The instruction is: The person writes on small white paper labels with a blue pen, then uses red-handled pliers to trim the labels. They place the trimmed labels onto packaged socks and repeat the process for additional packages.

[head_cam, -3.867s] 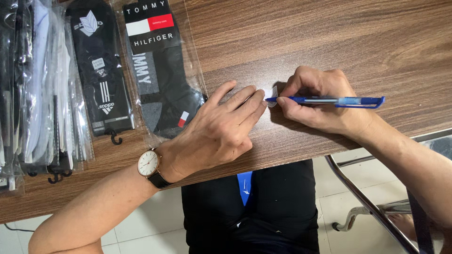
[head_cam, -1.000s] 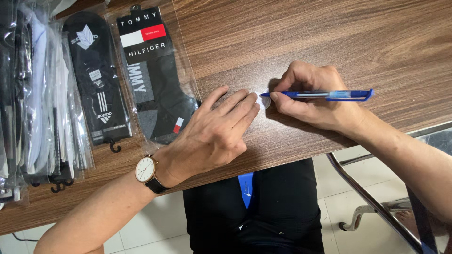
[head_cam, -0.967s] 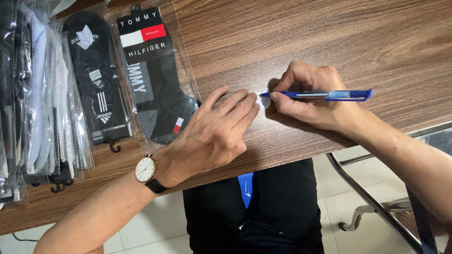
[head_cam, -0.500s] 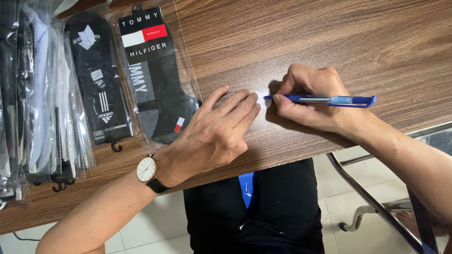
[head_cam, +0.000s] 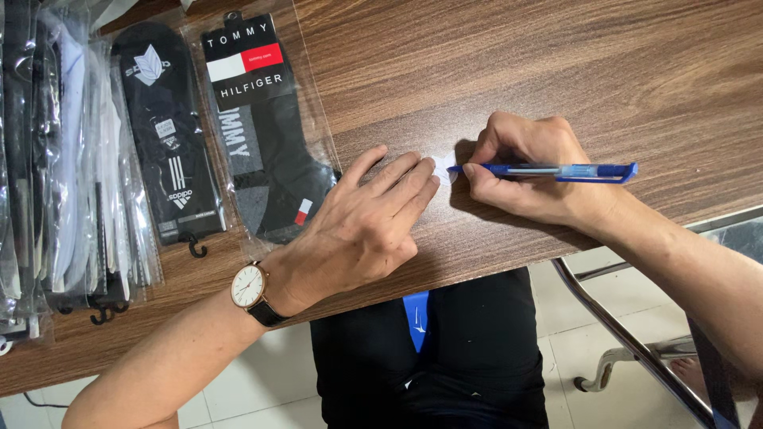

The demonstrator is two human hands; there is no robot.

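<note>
At frame centre, a small white slip (head_cam: 442,168) is pinned flat on the bench (head_cam: 556,63) by the open left hand (head_cam: 362,230), while a blue pen (head_cam: 548,170) gripped in the right hand (head_cam: 528,171) touches it, writing apparently unfinished.

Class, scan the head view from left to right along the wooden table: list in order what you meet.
Stack of bagged socks → black sock pack with a white leaf logo → black sock pack with a red-and-white label → left hand → small white slip → right hand → blue pen's rear end.
</note>
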